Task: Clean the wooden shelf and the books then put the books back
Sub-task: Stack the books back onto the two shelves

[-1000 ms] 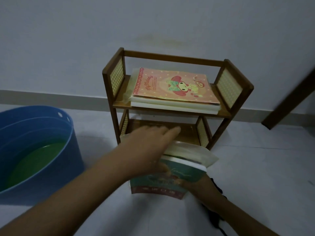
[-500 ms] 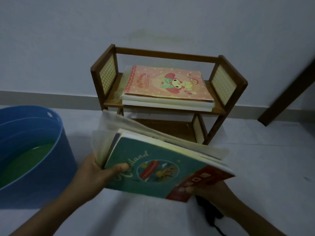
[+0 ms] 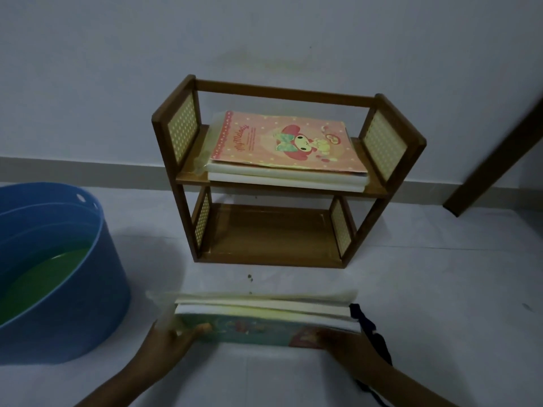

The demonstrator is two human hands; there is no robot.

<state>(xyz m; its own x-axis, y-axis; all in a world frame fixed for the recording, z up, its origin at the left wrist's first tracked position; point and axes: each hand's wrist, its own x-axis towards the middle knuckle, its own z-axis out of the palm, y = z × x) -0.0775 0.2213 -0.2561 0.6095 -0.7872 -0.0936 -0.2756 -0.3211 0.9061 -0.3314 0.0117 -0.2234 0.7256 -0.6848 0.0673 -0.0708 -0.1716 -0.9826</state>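
A small two-tier wooden shelf (image 3: 390, 113) stands on the floor against the wall. Its top tier carries a stack of books with a pink cartoon-cover book (image 3: 282, 142) uppermost; the bottom tier is bare. In front of the shelf, low over the floor, a stack of books with a teal cover (image 3: 252, 329) lies flat between my hands. My left hand (image 3: 167, 343) grips its left end, thumb on the cover. My right hand (image 3: 349, 349) grips its right end. A dark cloth (image 3: 370, 330) lies on the floor by the stack's right end.
A blue plastic tub (image 3: 88, 295) with greenish water stands on the floor at the left. A dark wooden door frame (image 3: 493, 154) slants at the right. White floor stretches around the shelf.
The teal-covered stack came out of the bottom tier, was lifted toward me, and is now lowered flat in front of the shelf. My left hand shifted from the stack's top to its left end.
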